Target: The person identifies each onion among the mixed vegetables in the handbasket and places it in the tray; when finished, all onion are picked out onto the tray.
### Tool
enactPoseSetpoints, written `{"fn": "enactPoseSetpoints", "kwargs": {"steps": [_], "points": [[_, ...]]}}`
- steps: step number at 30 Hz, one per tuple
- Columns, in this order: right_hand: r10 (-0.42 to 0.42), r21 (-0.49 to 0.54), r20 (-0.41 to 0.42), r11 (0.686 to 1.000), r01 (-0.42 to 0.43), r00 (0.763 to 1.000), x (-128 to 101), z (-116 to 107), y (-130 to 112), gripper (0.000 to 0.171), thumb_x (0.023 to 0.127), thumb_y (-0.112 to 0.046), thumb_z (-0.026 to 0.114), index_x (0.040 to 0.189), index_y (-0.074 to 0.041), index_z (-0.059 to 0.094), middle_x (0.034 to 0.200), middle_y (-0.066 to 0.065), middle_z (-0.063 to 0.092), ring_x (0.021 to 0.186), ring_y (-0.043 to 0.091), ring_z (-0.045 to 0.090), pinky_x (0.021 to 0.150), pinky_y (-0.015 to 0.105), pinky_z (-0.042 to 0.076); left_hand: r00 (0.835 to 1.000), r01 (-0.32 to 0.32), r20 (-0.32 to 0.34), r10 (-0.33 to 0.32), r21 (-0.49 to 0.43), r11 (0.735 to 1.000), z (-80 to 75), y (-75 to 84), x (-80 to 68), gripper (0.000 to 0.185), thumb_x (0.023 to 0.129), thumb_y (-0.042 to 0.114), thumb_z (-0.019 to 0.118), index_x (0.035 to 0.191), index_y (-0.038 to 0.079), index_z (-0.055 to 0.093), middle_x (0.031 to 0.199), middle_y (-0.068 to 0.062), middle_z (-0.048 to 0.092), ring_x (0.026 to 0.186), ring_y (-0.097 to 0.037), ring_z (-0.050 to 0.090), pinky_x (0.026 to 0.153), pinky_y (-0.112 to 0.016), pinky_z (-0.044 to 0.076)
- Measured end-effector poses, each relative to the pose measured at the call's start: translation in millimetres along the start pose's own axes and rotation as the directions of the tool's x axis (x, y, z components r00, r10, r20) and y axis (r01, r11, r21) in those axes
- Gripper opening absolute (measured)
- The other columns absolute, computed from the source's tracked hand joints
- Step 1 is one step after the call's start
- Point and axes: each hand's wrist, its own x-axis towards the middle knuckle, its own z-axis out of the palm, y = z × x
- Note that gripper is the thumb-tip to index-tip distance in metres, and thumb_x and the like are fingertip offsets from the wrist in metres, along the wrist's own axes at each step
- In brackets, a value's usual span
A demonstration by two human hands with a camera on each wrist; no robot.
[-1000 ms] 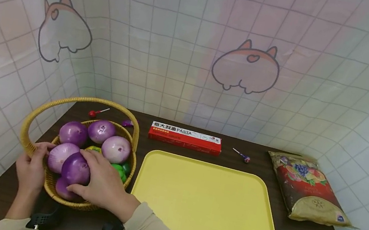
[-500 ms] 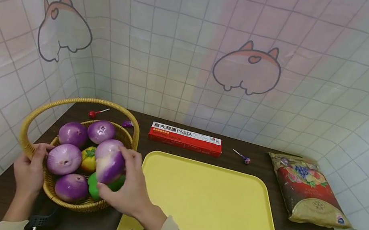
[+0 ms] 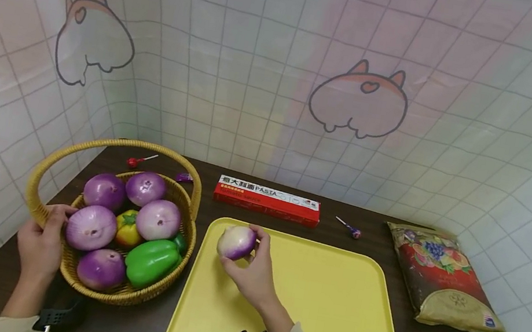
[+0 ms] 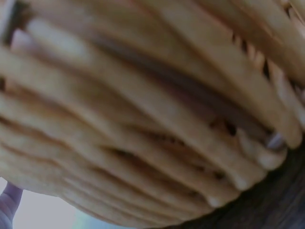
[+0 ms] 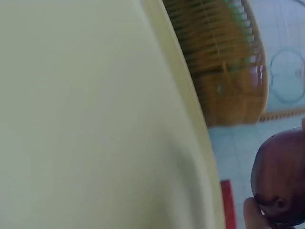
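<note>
My right hand [image 3: 255, 276] holds a purple and white onion [image 3: 236, 242] between thumb and fingers, over the far left part of a yellow tray [image 3: 325, 317]. In the right wrist view the onion [image 5: 279, 176] looks dark at the right edge. At the left, my left hand [image 3: 41, 246] grips the wicker basket [image 3: 138, 298] where its tall handle [image 3: 127, 144] meets the rim. Inside the basket lie several purple onions [image 3: 92, 228], a green bell pepper [image 3: 152, 262] and a small yellow pepper [image 3: 128, 230]. Woven basket wall [image 4: 143, 105] fills most of the left wrist view.
Behind the tray lies a red pasta box [image 3: 267, 200]. A purple lollipop [image 3: 354, 231] is right of it, and a red lollipop [image 3: 134, 163] lies behind the basket. A gold and red bag [image 3: 448, 279] rests at the right. Gridded cloth walls [image 3: 260, 71] enclose the table.
My right hand has lifted an onion out of the basket and carried it right, over the tray. The green pepper is now uncovered. My left hand stays on the basket.
</note>
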Motion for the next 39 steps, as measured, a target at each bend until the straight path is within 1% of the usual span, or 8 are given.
{"fn": "enactPoseSetpoints", "kwargs": {"steps": [5,12,17,20,25,29,36,39], "points": [[0.033,-0.012,-0.029,0.999,-0.033,0.999,-3.5,-6.7,-13.4,0.08,0.072,0.003,0.075,0.139,0.007,0.031,0.136,0.025,0.035,0.12,0.039,0.048,0.097,0.047,0.045,1.0,0.007,0.002,-0.007,0.022,1.0,-0.5,-0.1,-0.3,0.034,0.1,0.017,0.054,0.096,-0.016,0.062,0.076,0.018,0.062,0.073,-0.005,0.051,0.069,-0.015,0.038],[0.036,-0.095,-0.039,0.995,-0.039,0.999,-9.2,-1.1,-19.1,0.071,0.074,0.003,0.078,0.135,0.009,0.043,0.13,0.025,0.048,0.112,0.035,0.053,0.091,0.04,0.047,1.0,-0.001,-0.002,0.001,0.035,0.999,-1.3,0.2,-0.7,0.036,0.1,0.018,0.054,0.097,-0.016,0.063,0.075,0.018,0.06,0.073,-0.005,0.05,0.069,-0.014,0.038],[0.012,-0.117,-0.03,0.993,-0.015,0.999,-8.4,1.6,-7.0,0.073,0.073,0.003,0.08,0.136,0.008,0.044,0.131,0.024,0.051,0.115,0.036,0.054,0.094,0.046,0.047,1.0,-0.012,0.0,0.012,0.017,1.0,-1.3,-1.1,-0.6,0.033,0.1,0.015,0.054,0.095,-0.015,0.064,0.075,0.016,0.061,0.072,-0.005,0.05,0.069,-0.014,0.037],[-0.002,-0.115,-0.024,0.993,0.0,1.0,-5.9,4.5,11.4,0.076,0.07,0.003,0.082,0.136,0.005,0.045,0.134,0.023,0.049,0.121,0.037,0.052,0.1,0.049,0.044,1.0,-0.011,-0.001,0.011,0.021,1.0,-1.2,-1.4,-0.8,0.032,0.1,0.016,0.054,0.095,-0.014,0.064,0.075,0.016,0.06,0.072,-0.005,0.049,0.068,-0.014,0.037],[0.027,-0.14,-0.032,0.99,-0.031,0.999,-1.8,8.6,36.8,0.08,0.067,-0.005,0.088,0.137,-0.009,0.048,0.133,0.015,0.04,0.125,0.029,0.047,0.106,0.046,0.039,1.0,-0.01,-0.005,0.01,0.042,0.999,-1.2,-0.8,-1.2,0.034,0.1,0.018,0.054,0.096,-0.015,0.063,0.075,0.018,0.059,0.072,-0.005,0.049,0.068,-0.015,0.037],[0.033,-0.158,-0.032,0.987,-0.038,0.999,-1.7,8.8,40.5,0.081,0.066,-0.011,0.09,0.136,-0.014,0.049,0.129,0.013,0.038,0.123,0.027,0.048,0.106,0.045,0.038,1.0,-0.007,-0.004,0.007,0.049,0.999,-1.1,-1.1,-1.4,0.035,0.101,0.019,0.053,0.096,-0.015,0.063,0.075,0.018,0.06,0.072,-0.005,0.049,0.068,-0.015,0.037],[-0.018,-0.2,0.007,0.98,0.019,1.0,-1.5,8.1,41.3,0.082,0.069,-0.008,0.087,0.14,-0.011,0.047,0.136,0.009,0.049,0.121,0.023,0.051,0.101,0.039,0.044,1.0,0.0,-0.003,0.0,0.044,0.999,-1.0,-0.5,-1.7,0.035,0.1,0.018,0.053,0.097,-0.015,0.062,0.077,0.019,0.061,0.074,-0.005,0.05,0.069,-0.014,0.038],[-0.03,-0.194,0.012,0.98,0.032,0.999,-1.4,7.5,41.4,0.082,0.07,-0.006,0.086,0.141,-0.009,0.046,0.139,0.01,0.048,0.119,0.023,0.053,0.099,0.036,0.046,1.0,-0.001,-0.003,0.001,0.04,0.999,-0.7,0.0,-1.4,0.034,0.1,0.018,0.053,0.098,-0.015,0.062,0.078,0.019,0.061,0.074,-0.005,0.05,0.069,-0.014,0.038]]}}
